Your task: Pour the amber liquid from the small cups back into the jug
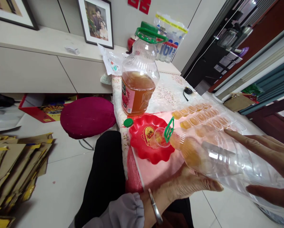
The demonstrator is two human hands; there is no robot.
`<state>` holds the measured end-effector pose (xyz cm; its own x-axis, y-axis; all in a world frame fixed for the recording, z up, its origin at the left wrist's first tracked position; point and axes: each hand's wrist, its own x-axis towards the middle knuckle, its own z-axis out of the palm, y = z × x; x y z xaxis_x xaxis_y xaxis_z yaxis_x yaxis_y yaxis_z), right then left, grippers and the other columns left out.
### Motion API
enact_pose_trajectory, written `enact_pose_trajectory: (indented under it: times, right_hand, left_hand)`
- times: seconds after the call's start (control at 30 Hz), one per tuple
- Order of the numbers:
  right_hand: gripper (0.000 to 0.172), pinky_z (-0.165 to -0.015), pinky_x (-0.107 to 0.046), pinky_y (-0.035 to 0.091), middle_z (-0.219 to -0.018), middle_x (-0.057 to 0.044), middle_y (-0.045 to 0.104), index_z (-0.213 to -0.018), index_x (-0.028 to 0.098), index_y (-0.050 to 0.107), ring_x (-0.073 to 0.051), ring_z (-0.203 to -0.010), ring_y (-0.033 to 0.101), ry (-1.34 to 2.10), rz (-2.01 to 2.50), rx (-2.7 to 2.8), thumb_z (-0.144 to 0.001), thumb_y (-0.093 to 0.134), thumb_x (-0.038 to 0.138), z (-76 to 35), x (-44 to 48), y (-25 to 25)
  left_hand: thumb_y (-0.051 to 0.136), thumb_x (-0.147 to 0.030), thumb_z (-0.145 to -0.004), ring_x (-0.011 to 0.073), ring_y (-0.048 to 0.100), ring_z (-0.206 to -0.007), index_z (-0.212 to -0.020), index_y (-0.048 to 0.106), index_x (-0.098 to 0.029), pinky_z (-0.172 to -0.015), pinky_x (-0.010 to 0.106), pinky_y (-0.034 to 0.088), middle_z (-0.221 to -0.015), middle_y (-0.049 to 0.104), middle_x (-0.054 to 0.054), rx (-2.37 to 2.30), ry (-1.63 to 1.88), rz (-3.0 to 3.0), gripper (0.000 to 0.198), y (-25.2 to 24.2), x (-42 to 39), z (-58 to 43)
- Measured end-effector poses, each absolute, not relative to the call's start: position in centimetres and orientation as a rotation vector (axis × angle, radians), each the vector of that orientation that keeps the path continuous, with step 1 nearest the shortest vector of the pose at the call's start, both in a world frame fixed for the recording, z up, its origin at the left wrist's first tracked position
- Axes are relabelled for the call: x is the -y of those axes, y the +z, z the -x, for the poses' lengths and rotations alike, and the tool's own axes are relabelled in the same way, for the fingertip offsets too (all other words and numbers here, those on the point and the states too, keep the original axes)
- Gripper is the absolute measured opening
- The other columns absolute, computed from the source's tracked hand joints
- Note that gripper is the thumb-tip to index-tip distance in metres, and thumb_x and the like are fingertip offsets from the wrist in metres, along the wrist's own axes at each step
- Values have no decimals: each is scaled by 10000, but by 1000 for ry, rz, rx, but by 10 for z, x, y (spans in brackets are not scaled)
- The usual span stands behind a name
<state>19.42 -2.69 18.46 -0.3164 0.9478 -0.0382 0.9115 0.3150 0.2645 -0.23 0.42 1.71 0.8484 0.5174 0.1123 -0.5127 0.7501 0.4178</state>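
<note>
A large clear plastic bottle [217,158] lies tilted across the view, its mouth low toward the left and orange liquid gathered near the neck. My left hand [186,185], below a silver bracelet, supports its underside near the shoulder. My right hand [270,158] grips the body farther back, fingers on top and thumb below. A green ring handle [169,130] hangs round the neck. Just at the mouth is a small clear cup [158,138] above the red scalloped plate [142,152]; whether they touch I cannot tell.
An upright jug [139,91] of amber liquid with a green lid stands behind the plate. A green cap [128,123] lies beside it. Several clear cups [198,115] with orange liquid stand in rows. A maroon stool [88,117] and flattened cardboard [20,167] are at left.
</note>
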Motion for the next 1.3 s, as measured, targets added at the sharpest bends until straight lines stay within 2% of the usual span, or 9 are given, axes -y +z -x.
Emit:
enact_pose_trajectory:
  times: [0.17,0.27,0.37,0.53,0.67,0.77,1.07,1.3]
  right_hand:
    - [966,-935,-660,589,-1524,-94,574,-1624,370,249,-444,-1256,636,309,-1687,-2400,-795,644,670,-193,27,186]
    - [958,-932,-656,595,-1520,-93,580,-1623,369,259,-441,-1260,635,307,-1681,-2400,-797,637,673,-192,25,186]
    - [959,-914,-649,608,-1520,-79,582,-1622,382,256,-446,-1250,643,314,-1681,-2406,-791,636,673,-191,24,187]
    - [953,-900,-659,612,-1515,-81,589,-1623,371,256,-449,-1234,653,344,-1660,-2427,-798,621,676,-190,25,187]
    - [940,-890,-657,617,-1511,-90,591,-1624,363,256,-443,-1236,654,351,-1654,-2432,-810,605,676,-190,25,187]
    - [949,-896,-651,617,-1515,-89,587,-1626,362,250,-438,-1237,654,343,-1650,-2426,-807,617,672,-189,24,187]
    - [939,-869,-647,630,-1512,-96,589,-1626,336,258,-442,-1222,663,377,-1601,-2448,-816,599,664,-188,23,187]
    - [925,-828,-636,644,-1479,-119,616,-1629,314,258,-436,-1197,680,407,-1565,-2452,-829,564,665,-187,21,188]
  left_hand:
    - [952,-315,-633,418,474,-1432,-1279,687,-203,-1202,594,335,-1361,677,114,4,576,-464,707,12,-4,2]
    - [973,-272,-596,404,462,-1445,-1238,710,-233,-1197,538,360,-1367,680,84,16,585,-453,695,7,-4,-1]
    - [996,-249,-540,417,464,-1440,-1214,720,-230,-1188,530,375,-1374,675,97,15,579,-446,729,4,-3,-4]
    - [957,-285,-617,412,482,-1422,-1252,707,-224,-1170,526,375,-1328,691,96,1,573,-458,685,8,-3,-2]
    - [989,-266,-549,412,471,-1430,-1263,694,-226,-1180,526,359,-1336,678,109,4,566,-451,773,12,-6,1]
    - [984,-261,-566,406,470,-1433,-1247,697,-234,-1181,526,357,-1320,684,97,13,563,-445,739,13,-7,3]
    - [1002,-288,-525,452,430,-1452,-1281,679,-194,-1195,589,325,-1365,660,141,-5,549,-443,828,14,-7,1]
    - [971,-335,-603,447,395,-1482,-1321,650,-165,-1222,627,287,-1466,593,179,20,553,-435,805,11,-4,0]
